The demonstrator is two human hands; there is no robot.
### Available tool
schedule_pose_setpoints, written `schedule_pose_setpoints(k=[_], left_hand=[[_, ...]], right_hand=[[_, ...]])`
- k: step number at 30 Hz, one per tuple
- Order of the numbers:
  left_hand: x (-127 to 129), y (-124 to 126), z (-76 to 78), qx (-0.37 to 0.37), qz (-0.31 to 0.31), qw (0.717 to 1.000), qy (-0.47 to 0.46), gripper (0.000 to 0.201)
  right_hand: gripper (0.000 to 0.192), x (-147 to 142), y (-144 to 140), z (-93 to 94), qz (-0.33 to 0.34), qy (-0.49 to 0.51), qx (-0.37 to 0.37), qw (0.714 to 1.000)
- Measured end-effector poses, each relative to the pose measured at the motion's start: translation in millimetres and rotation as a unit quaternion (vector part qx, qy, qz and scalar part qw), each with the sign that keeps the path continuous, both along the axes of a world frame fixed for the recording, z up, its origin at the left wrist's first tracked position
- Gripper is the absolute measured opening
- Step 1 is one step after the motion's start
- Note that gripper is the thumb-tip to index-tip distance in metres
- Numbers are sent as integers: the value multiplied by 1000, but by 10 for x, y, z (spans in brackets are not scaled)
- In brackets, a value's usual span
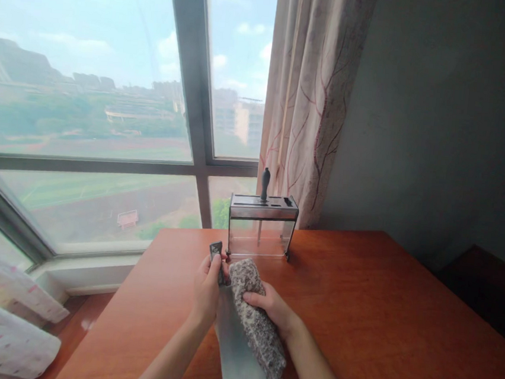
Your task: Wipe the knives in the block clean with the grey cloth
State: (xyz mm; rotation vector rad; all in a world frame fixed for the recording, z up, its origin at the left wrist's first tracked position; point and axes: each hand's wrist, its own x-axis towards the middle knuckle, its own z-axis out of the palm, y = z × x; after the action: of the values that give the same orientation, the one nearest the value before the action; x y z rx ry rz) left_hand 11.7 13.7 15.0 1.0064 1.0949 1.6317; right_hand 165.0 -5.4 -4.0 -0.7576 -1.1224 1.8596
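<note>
Over the wooden table [358, 295], left hand [207, 292] grips a cleaver [236, 355]; right hand [272, 307] clutches a cloth [257, 321]

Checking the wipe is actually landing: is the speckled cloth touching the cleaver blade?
Touching. In the head view the right hand presses the cloth flat along the cleaver blade, with no gap; the left hand grips the handle.

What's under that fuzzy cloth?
Under the fuzzy cloth lies a wide knife blade. The right hand presses the cloth on it; the left hand grips the handle. The covered strip of blade is hidden.
</note>
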Motion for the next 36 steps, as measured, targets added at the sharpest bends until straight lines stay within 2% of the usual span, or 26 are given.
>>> schedule_pose_setpoints(k=[13,26,36], left_hand=[[-23,30,16,-6,7,1000,-8,32],[-36,51,-21,-6,2,1000,-13,31],[-46,57,20,0,6,1000,-28,30]], right_hand=[[46,-27,-16,-10,4,12,-27,1000],[44,-29,-6,-15,6,24,-24,999],[45,-29,-31,19,7,22,-29,999]])
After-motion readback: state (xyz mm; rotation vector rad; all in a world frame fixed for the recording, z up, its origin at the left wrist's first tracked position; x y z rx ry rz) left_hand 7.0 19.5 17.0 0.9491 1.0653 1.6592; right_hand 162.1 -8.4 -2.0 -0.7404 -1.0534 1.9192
